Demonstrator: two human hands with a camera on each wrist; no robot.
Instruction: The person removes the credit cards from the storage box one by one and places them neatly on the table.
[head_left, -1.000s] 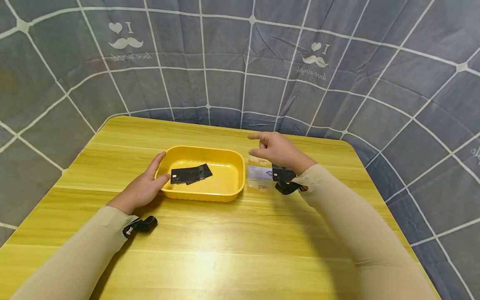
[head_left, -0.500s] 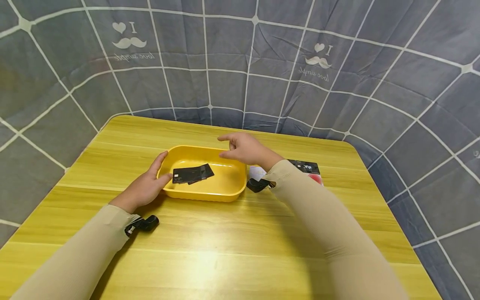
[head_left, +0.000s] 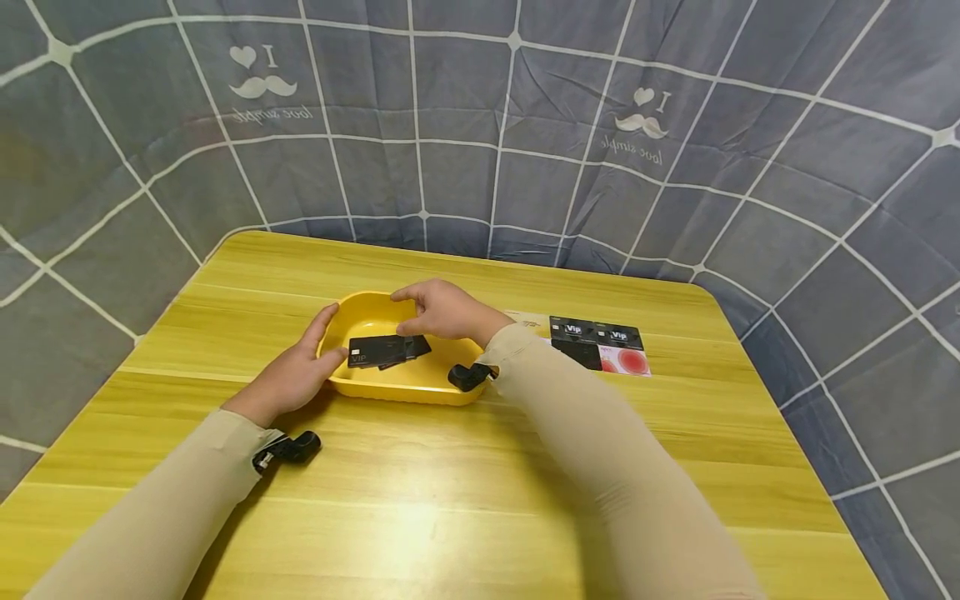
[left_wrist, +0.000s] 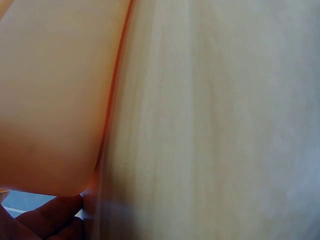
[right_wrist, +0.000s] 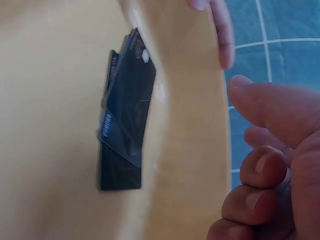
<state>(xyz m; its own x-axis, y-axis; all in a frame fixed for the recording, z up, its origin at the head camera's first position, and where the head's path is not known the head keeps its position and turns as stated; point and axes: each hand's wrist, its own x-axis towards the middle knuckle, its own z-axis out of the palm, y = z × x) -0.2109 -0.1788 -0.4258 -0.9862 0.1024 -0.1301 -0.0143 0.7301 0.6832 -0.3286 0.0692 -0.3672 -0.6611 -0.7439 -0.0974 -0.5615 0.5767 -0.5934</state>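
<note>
- Head: the left hand (head_left: 288, 371) grips the yellow tray (head_left: 405, 392) by its nearest rim, thumb inside; the right hand (head_left: 450, 312) hangs over it, thumb and index apart, holding nothing visible. Overlapping black cards (head_left: 375, 350) lie in the tray between the hands; laid-out cards (head_left: 573, 329) sit right of the right hand.
- Left wrist: left fingertips show at the tray's end (the rest is hidden).
- Right wrist: other fingers bent; seemingly picking out a card, which calls for lowering and pinching an edge.
</note>
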